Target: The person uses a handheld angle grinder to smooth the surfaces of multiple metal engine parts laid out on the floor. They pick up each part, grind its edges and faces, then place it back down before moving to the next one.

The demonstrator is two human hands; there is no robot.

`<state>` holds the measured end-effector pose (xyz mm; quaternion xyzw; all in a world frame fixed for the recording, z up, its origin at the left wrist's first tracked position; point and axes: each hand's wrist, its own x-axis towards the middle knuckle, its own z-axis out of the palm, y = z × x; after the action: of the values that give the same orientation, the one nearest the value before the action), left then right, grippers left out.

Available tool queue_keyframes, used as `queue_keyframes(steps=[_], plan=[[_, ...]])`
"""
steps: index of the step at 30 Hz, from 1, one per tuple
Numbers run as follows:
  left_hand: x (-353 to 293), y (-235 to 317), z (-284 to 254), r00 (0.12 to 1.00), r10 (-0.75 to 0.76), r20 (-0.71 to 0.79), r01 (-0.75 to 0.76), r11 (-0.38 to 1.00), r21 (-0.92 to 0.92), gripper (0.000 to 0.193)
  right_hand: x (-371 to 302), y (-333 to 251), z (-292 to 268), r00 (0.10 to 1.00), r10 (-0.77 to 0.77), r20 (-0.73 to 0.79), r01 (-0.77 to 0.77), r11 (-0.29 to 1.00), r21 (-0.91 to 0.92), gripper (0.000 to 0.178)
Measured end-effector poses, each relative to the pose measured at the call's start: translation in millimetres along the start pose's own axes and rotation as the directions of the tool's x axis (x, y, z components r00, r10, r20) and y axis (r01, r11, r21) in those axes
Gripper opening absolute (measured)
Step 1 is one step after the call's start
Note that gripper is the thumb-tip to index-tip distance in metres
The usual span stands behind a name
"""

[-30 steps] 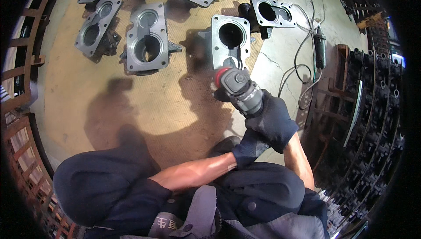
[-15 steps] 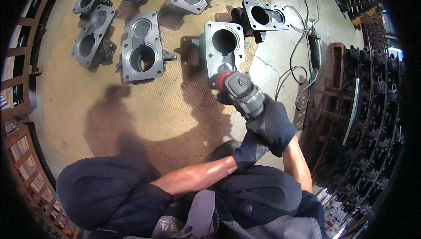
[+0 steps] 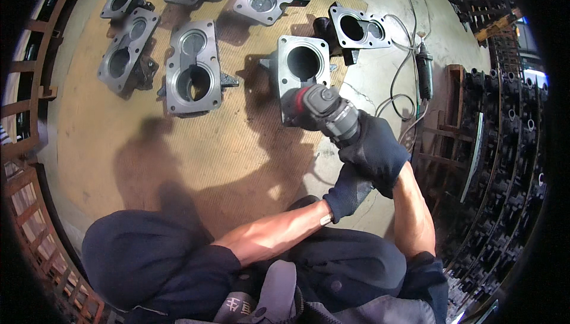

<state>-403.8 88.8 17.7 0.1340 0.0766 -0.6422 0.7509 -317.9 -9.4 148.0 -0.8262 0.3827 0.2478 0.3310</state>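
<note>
Both my hands wear dark knit gloves and hold an angle grinder (image 3: 339, 119) with a grey head and a reddish ring at its disc. My right hand (image 3: 380, 149) wraps the grinder's body just behind the head. My left hand (image 3: 350, 193) is closed farther back, its fingers partly hidden behind the right one. The grinder's head lies over the near end of a grey metal casting (image 3: 287, 74), which has a flat flange, a large round bore and bolt holes. The disc's exact contact with the flange is hidden.
Several similar castings, including one to the left (image 3: 176, 80) and one at far right (image 3: 379, 40), stand on a brown ribbed sheet (image 3: 237, 169). A corded tool (image 3: 424, 74) with looped cable hangs or lies at right. Racks of dark metal parts (image 3: 504, 163) line the right; wooden pallets (image 3: 24, 175) line the left.
The grinder's head has moved away from me, farther over the casting's flange. Both hands have shifted slightly forward and right with it. The whole view has tilted a little.
</note>
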Motion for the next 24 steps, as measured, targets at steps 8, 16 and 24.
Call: queue_keyframes(steps=[8,16,24], plan=[[-17,-9,-13,0.984,-0.065,-0.165,0.066,0.998,0.002,0.036,-5,4,15,0.999,-0.044,0.025,0.044,0.999,0.016,0.057],[-40,-2,13,0.972,-0.074,-0.225,0.132,0.958,0.255,0.039,-29,7,21,0.998,0.060,0.030,-0.061,0.998,0.023,0.059],[10,27,-60,0.989,0.145,0.004,-0.130,0.877,0.463,0.037,18,-30,14,0.994,-0.082,-0.071,0.084,0.996,0.029,0.055]])
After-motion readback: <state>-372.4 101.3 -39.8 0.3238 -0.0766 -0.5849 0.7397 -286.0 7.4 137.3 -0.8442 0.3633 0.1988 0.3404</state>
